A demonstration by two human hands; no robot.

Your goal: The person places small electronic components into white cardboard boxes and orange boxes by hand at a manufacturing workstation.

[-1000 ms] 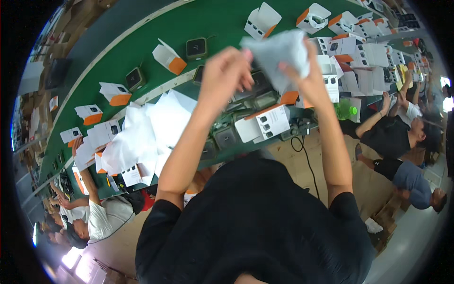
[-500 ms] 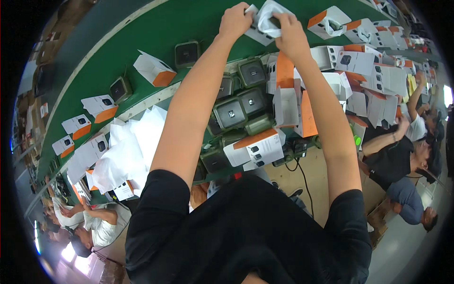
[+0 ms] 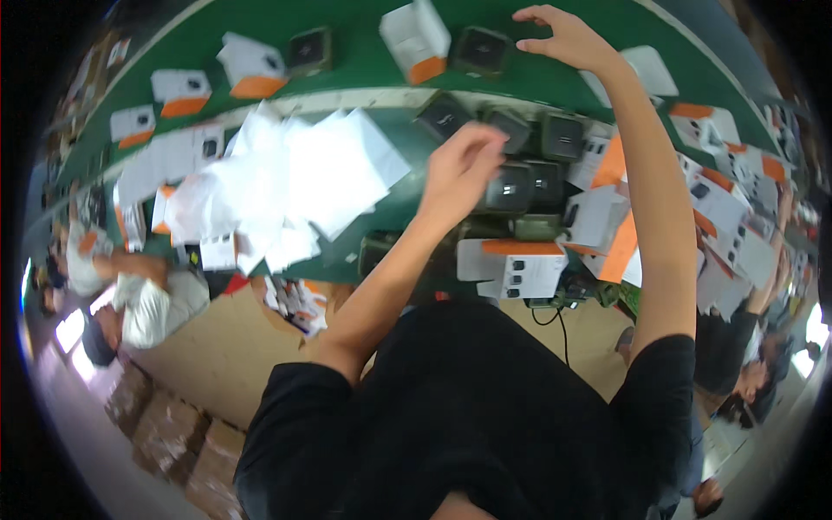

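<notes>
My left hand hovers over a cluster of square dark-green devices. Its fingers look curled but are smeared by motion, so any hold is hidden. My right hand reaches over the far green surface, thumb and fingers apart, with nothing between them. Just left of its fingertips lies another square dark device. Beside that stands an open white-and-orange box. Right of my right forearm is a white open carton.
A pile of white sheets covers the left of the green table. Several printed boxes stand along the far strip, and more cartons crowd the right. Co-workers sit at left and right. A black cable hangs down.
Both hands have let go of the white-wrapped item and carton at the far side. My left hand has come back over the devices; my right has opened. The view has turned.
</notes>
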